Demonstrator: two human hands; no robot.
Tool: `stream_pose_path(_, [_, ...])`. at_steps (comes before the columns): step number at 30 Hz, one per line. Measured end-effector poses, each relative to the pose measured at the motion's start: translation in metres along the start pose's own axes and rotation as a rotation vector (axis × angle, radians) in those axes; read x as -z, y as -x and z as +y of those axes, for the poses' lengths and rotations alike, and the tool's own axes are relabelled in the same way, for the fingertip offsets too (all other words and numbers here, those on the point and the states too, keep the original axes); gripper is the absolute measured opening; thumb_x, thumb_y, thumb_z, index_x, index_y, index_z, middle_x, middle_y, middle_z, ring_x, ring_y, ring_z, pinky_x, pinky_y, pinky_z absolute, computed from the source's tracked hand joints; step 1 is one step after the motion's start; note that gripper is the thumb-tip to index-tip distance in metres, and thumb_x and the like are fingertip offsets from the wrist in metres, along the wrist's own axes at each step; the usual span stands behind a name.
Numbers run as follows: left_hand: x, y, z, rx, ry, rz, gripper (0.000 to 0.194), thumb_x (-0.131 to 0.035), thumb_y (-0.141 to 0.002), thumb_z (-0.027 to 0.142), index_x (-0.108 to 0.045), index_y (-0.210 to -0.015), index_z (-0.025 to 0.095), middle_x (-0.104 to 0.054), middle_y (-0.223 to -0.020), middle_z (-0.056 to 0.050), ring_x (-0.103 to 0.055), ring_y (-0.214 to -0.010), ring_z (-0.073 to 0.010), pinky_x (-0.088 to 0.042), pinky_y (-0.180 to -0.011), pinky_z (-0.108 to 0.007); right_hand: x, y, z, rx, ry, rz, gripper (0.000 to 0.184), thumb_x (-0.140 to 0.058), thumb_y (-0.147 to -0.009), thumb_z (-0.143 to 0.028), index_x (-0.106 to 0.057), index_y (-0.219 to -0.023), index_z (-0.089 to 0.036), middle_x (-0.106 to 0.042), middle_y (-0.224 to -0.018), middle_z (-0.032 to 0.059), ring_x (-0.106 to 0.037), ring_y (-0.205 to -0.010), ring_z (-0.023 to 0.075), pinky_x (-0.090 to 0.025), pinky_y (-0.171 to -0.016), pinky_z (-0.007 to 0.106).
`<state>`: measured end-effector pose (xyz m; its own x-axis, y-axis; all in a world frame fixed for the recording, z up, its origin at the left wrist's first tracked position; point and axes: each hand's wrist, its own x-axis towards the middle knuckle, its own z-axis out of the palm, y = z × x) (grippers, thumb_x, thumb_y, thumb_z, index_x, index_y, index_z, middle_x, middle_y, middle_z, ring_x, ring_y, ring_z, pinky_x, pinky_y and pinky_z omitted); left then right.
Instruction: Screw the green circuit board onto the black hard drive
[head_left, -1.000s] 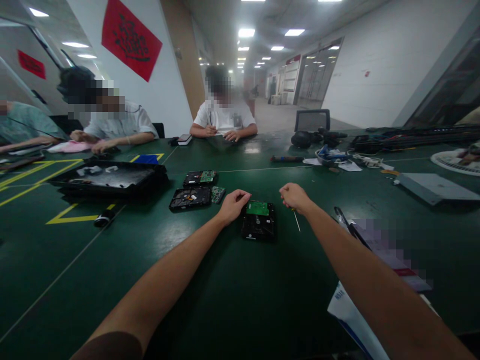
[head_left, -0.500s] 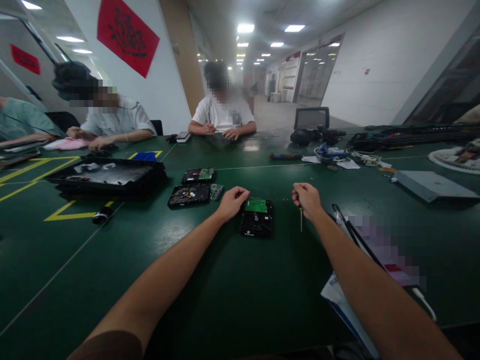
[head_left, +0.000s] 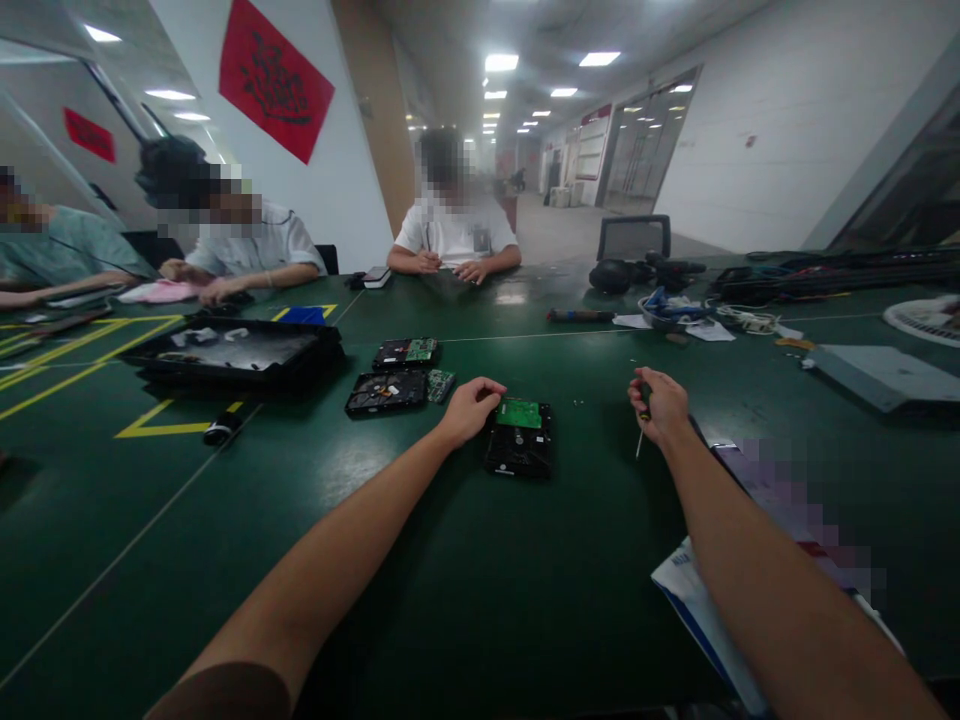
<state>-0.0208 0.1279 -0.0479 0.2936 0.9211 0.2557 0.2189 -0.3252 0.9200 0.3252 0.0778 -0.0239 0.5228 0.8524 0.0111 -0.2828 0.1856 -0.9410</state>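
A black hard drive with a green circuit board lies on the green table in front of me. My left hand is at its upper left corner, fingers closed on the edge. Off to the right of the drive, my right hand grips a screwdriver, its thin shaft pointing down and the handle mostly hidden in the fingers. Tiny screws lie between the drive and my right hand. Left of my left hand are two more hard drives and a small loose circuit board.
Black stacked trays stand at the left, near a dark cylinder. A grey metal box and cables are at the right. Papers and a bag lie under my right forearm. Several people sit across the table.
My right hand has moved to the right, away from the hard drive, with the screwdriver still in it. The left hand has stayed at the drive's corner.
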Motion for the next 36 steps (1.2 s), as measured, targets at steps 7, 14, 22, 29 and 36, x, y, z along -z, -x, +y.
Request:
stream_pose_path(7, [0.000,0.000,-0.004,-0.011,0.008,-0.010,0.018,-0.065,-0.084,0.027,-0.071,-0.099,0.019,-0.074,-0.103,-0.006,-0.068,-0.092,-0.0205,-0.054,-0.088,-0.036,0.008,-0.003,-0.005,-0.052,0.030,-0.052,0.009,-0.069,-0.081,-0.025,-0.062,-0.085,-0.020,-0.059,-0.067,0.0008,-0.051,-0.048,0.0083,-0.027,-0.031,0.014])
stream_pose_path(14, [0.000,-0.001,-0.006,-0.027,0.009,-0.015,0.020,-0.065,-0.084,0.026,-0.070,-0.101,0.018,-0.073,-0.103,-0.006,-0.068,-0.091,-0.0201,-0.054,-0.086,-0.035,0.008,-0.004,0.000,-0.022,0.116,-0.061,0.007,-0.065,-0.086,-0.027,-0.065,-0.085,-0.020,-0.063,-0.070,0.0026,-0.055,-0.050,0.0101,-0.036,-0.035,0.016])
stream_pose_path(22, [-0.001,0.001,-0.002,-0.043,-0.050,0.006,0.021,-0.065,-0.085,0.028,-0.069,-0.103,0.018,-0.072,-0.102,-0.006,-0.067,-0.089,-0.0197,-0.053,-0.084,-0.033,-0.013,0.003,0.018,0.180,0.769,-0.261,0.018,-0.067,-0.086,-0.034,-0.071,-0.090,-0.017,-0.070,-0.073,0.0045,-0.056,-0.048,0.0101,-0.037,-0.038,0.019])
stream_pose_path(29, [0.002,0.002,0.000,-0.109,-0.204,0.035,0.019,-0.059,-0.090,0.023,-0.066,-0.107,0.019,-0.069,-0.104,-0.005,-0.065,-0.089,-0.0177,-0.053,-0.084,-0.032,-0.003,-0.006,0.014,0.165,0.805,-0.283,0.022,-0.061,-0.088,-0.031,-0.069,-0.103,-0.017,-0.073,-0.087,0.0070,-0.061,-0.058,0.0135,-0.045,-0.049,0.025])
stream_pose_path(36, [0.015,0.014,-0.003,-0.199,-0.398,0.011,0.025,-0.048,-0.098,0.022,-0.060,-0.119,0.018,-0.062,-0.115,-0.010,-0.062,-0.102,-0.0206,-0.052,-0.096,-0.039,-0.022,0.007,0.009,0.454,1.251,-0.503,0.030,-0.067,-0.085,-0.047,-0.074,-0.104,-0.025,-0.075,-0.095,0.0043,-0.067,-0.086,0.0221,-0.048,-0.077,0.035])
